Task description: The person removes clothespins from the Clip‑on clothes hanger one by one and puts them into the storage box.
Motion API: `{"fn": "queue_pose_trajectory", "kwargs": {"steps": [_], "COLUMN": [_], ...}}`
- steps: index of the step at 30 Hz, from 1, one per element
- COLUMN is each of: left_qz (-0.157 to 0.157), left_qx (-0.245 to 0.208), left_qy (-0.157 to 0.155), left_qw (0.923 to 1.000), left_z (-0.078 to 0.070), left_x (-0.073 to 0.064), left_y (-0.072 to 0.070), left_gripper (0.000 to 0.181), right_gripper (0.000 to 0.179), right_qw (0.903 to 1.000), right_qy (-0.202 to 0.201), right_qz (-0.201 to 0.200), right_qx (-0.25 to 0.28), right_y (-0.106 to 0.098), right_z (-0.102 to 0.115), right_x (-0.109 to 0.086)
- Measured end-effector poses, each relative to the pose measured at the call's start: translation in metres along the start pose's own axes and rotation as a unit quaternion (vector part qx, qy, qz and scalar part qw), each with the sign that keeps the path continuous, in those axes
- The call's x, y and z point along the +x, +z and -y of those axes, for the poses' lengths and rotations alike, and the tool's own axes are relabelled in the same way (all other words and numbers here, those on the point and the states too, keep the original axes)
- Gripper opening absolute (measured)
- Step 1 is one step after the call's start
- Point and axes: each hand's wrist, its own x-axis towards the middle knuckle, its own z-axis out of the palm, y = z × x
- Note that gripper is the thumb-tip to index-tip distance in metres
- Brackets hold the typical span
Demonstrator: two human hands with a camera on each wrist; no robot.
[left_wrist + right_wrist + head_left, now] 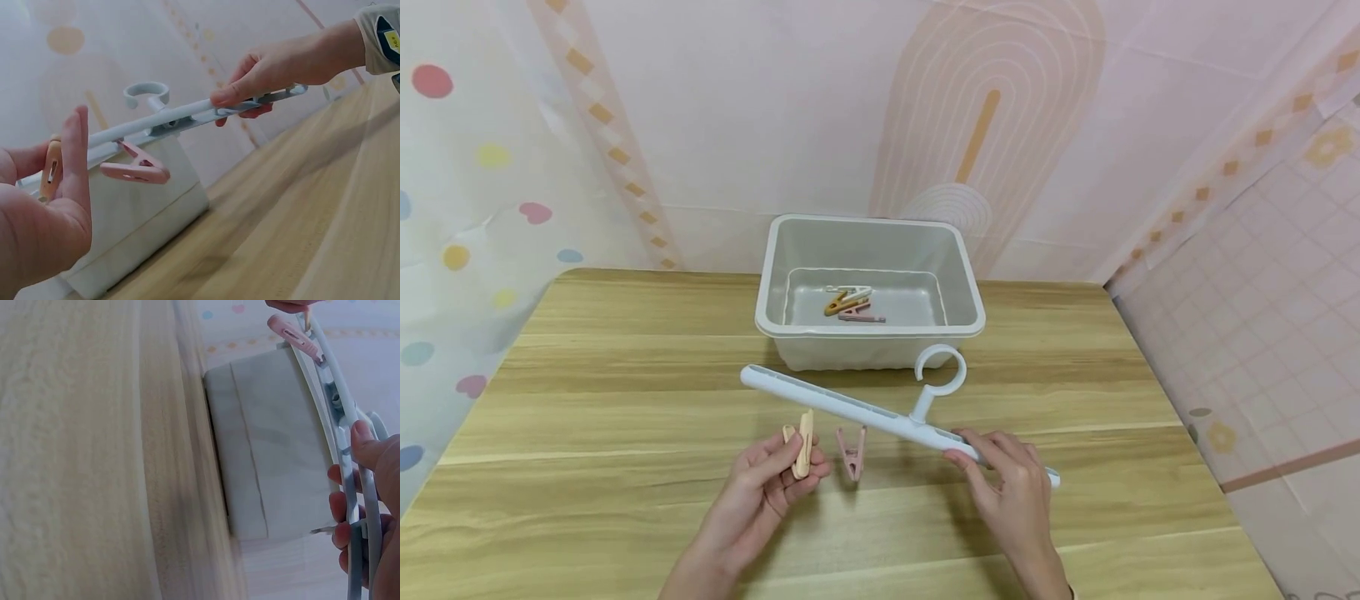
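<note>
My right hand [1013, 485] grips a light blue plastic clothes hanger [831, 402] near its right end, holding it above the table. The hanger slants across in the head view, its round hook [961, 367] pointing up and away from me. A pink clothespin [852, 457] hangs from the underside of the bar, left of the hook, as the left wrist view shows. Between thumb and fingers, my left hand [758, 492] pinches a pale yellow clothespin [806, 450] beside the pink one. In the right wrist view, fingers of the right hand [375, 469] wrap round the bar.
Behind the hanger stands a grey plastic bin [872, 353] against the patterned wall cloth [820, 108]. A white clothespin [857, 293], a mustard clothespin [844, 306] and a pink clothespin [862, 317] lie on its floor. All rests on a wood-grain table [587, 433].
</note>
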Motion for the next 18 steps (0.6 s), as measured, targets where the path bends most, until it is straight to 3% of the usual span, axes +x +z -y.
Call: {"fn": "queue_pose_trajectory", "kwargs": {"steps": [4, 6, 10, 14, 18], "left_qz": [0.051, 0.066, 0.053, 0.012, -0.01], "left_qx": [-0.045, -0.039, 0.081, 0.207, 0.267], "left_qy": [-0.006, -0.006, 0.011, 0.03, 0.048], "left_qw": [0.9977, 0.9971, 0.9953, 0.9778, 0.9624], "left_z": [0.005, 0.008, 0.01, 0.007, 0.0], "left_x": [-0.003, -0.005, -0.01, -0.011, -0.009], "left_y": [-0.005, -0.007, -0.006, -0.001, 0.005], "left_gripper": [0.035, 0.035, 0.03, 0.024, 0.018], "right_gripper": [0.028, 0.028, 0.028, 0.027, 0.028], "right_qw": [0.9997, 0.9995, 0.999, 0.9994, 0.9997], "right_qy": [0.016, 0.022, 0.029, 0.022, 0.011], "right_qz": [-0.008, -0.017, -0.028, -0.027, -0.02], "right_qx": [0.014, 0.017, 0.017, 0.008, -0.007], "right_y": [0.0, 0.0, -0.002, -0.003, -0.001], "right_z": [-0.001, -0.002, -0.005, -0.008, -0.009], "right_x": [-0.001, 0.0, 0.002, 0.003, 0.001]}}
